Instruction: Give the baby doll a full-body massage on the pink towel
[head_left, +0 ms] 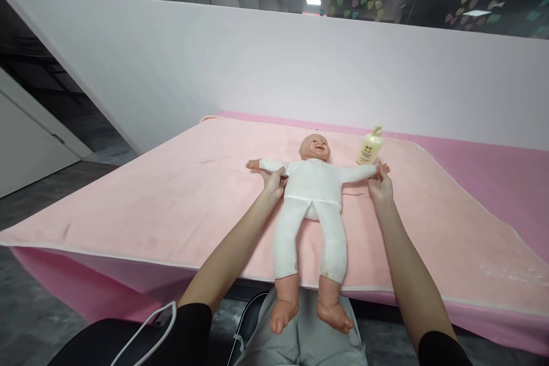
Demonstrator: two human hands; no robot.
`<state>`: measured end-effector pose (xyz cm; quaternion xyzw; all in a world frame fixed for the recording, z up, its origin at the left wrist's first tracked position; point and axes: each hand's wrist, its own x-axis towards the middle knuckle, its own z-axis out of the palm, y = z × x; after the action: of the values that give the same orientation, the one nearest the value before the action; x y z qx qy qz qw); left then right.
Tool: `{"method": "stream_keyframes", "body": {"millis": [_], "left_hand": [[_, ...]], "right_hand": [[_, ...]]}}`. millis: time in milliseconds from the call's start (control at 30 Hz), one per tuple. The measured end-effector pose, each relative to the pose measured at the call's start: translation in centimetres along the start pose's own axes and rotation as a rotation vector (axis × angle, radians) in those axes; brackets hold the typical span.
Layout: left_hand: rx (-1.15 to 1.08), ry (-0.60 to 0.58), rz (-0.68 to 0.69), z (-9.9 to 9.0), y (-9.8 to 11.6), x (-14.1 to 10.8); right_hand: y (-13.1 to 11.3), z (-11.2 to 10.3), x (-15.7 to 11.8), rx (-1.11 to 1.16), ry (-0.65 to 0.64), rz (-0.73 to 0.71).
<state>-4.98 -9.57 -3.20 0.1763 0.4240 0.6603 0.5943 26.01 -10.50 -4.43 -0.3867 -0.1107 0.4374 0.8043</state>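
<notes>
A baby doll (312, 180) with a white cloth body lies on its back on a pink blanket (193, 177). Its arms are stretched out to both sides, and its bare plastic feet hang over the front edge. My left hand (273, 182) is closed around the doll's upper arm on the left, close to the shoulder; some fingers are hidden beneath it. At the other arm's end, my right hand (381, 186) pinches the doll's wrist between thumb and fingers. Just behind that wrist stands a pale yellow pump bottle (369, 146).
Behind the table rises a white partition (274, 63) with dark glass above it. A pink table cover (493, 166) shows beyond the blanket. A white cable (150, 326) loops near my left elbow, beside a black chair.
</notes>
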Motion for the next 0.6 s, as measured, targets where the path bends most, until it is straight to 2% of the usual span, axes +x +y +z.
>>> {"method": "stream_keyframes", "body": {"millis": [100,267,333,500,600], "left_hand": [[0.007,-0.006,0.04,0.3,-0.1,-0.4],[0.074,-0.063,0.027,0.0,-0.2,-0.1],[0.095,-0.072,0.067,-0.2,-0.3,0.0],[0.155,-0.099,0.121,-0.3,-0.5,0.2],[0.195,-0.119,0.191,-0.5,-0.7,0.6]], "right_hand": [[1.0,0.6,-1.4,-0.076,-0.084,0.024],[3.1,1.4,-4.5,-0.226,-0.258,0.196],[3.6,1.5,-5.3,-0.25,-0.275,0.213],[3.7,1.5,-5.4,-0.218,-0.222,0.198],[3.2,1.5,-5.3,-0.235,-0.25,0.13]]}}
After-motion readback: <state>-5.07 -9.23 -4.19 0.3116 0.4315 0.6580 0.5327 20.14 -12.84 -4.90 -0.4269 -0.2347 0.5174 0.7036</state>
